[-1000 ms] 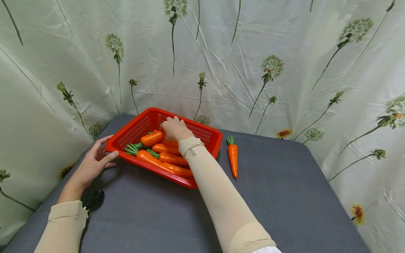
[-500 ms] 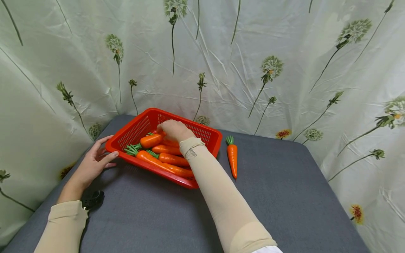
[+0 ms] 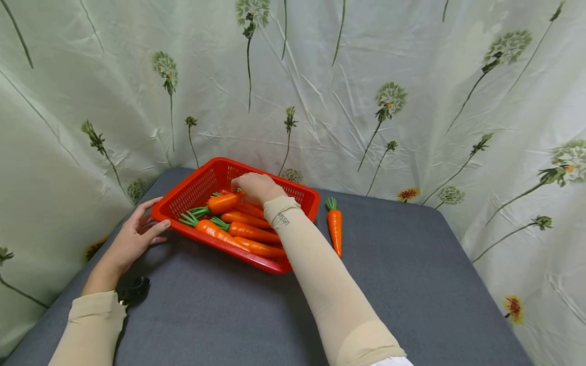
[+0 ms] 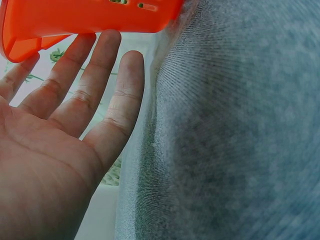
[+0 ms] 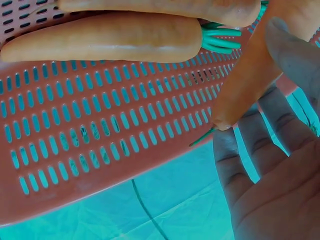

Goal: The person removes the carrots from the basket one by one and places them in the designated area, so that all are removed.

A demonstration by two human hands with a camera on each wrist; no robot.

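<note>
A red slotted plastic basket (image 3: 270,264) holds several orange carrots (image 3: 249,231) with green tops. My right hand (image 3: 256,188) reaches inside near the back wall; in the right wrist view, its thumb and fingers pinch a carrot (image 5: 250,75), whose thin end points down past the fingertips. Most of that grip is hidden in the head view. At the basket's left corner, my left hand (image 3: 133,239) rests against the rim, thumb at the front edge. The left wrist view shows its fingers (image 4: 102,65) nearly straight, touching the basket's outside wall.
One carrot (image 3: 334,229) lies on the grey cloth-covered table (image 3: 403,284), right of the basket. A flower-printed curtain (image 3: 343,101) hangs behind and along the sides. A black strap device (image 3: 133,290) is on my left wrist.
My right hand has shifted slightly right inside the basket. A carrot beside it has turned, its narrow end now higher by the hand. My left hand stays at the basket's corner.
</note>
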